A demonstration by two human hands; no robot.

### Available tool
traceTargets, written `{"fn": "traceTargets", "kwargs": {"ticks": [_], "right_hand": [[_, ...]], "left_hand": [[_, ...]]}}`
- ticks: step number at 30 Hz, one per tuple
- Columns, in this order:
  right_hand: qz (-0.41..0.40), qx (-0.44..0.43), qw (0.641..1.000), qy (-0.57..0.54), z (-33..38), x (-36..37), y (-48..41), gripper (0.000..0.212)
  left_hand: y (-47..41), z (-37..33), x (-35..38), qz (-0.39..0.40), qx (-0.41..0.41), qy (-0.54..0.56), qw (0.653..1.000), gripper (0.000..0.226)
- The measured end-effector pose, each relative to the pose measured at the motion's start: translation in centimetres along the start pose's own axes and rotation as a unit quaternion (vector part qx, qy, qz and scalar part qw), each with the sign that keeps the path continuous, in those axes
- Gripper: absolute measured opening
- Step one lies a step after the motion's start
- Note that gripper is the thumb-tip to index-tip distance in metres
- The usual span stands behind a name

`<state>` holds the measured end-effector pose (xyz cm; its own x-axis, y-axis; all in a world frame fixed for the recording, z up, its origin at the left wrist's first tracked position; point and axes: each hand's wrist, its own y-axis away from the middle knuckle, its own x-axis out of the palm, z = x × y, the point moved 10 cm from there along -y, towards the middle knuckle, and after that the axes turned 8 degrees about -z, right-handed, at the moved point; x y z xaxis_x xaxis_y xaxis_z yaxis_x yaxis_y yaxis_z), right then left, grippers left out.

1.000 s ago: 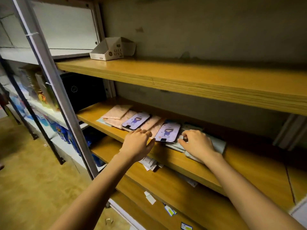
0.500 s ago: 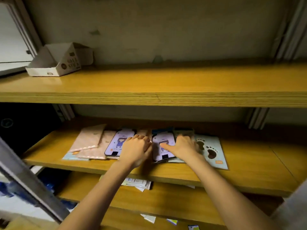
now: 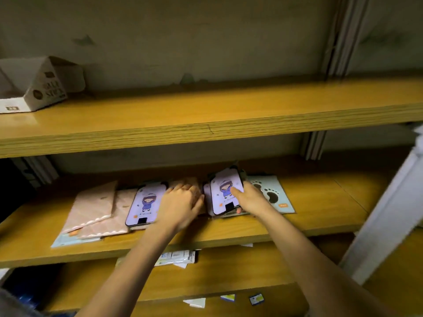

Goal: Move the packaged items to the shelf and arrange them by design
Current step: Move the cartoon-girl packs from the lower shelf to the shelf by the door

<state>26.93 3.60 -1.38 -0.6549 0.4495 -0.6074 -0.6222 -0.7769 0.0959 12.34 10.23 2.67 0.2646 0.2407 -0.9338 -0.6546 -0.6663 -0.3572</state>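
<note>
Flat packaged items lie in a row on the middle wooden shelf [image 3: 320, 216]. My right hand [image 3: 249, 197] grips a purple cartoon-girl package [image 3: 223, 193] and tilts its far end up off a stack. A footprint package [image 3: 272, 193] lies under and right of it. My left hand [image 3: 180, 202] rests curled over pinkish packages between the two purple ones; what its fingers grip is hidden. A second purple cartoon-girl package [image 3: 146, 203] lies left of that hand. Two pink packages [image 3: 93, 207] overlap at the far left.
An open white cardboard display box [image 3: 36, 88] sits at the left of the upper shelf [image 3: 229, 115]. A white metal upright [image 3: 384, 216] slants on the right. Loose papers and small cards [image 3: 176, 257] lie on the lower shelves.
The view has swung right and closer to the shelf. My right hand has taken hold of the right purple package and lifted its far end. My left hand stays between the purple packages.
</note>
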Motion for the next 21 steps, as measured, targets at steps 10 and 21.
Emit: {"fn": "traceTargets", "kwargs": {"ticks": [10, 21], "right_hand": [[-0.120, 0.082, 0.977, -0.158, -8.1, -11.3, 5.1, 0.024], [-0.129, 0.109, 0.956, -0.238, -17.3, -21.3, 13.2, 0.006]], "left_hand": [[-1.1, -11.9, 0.2, -0.005, 0.124, 0.036, 0.992, 0.045], [2.1, -26.6, 0.0, 0.003, 0.166, 0.070, 0.984, 0.036]]}}
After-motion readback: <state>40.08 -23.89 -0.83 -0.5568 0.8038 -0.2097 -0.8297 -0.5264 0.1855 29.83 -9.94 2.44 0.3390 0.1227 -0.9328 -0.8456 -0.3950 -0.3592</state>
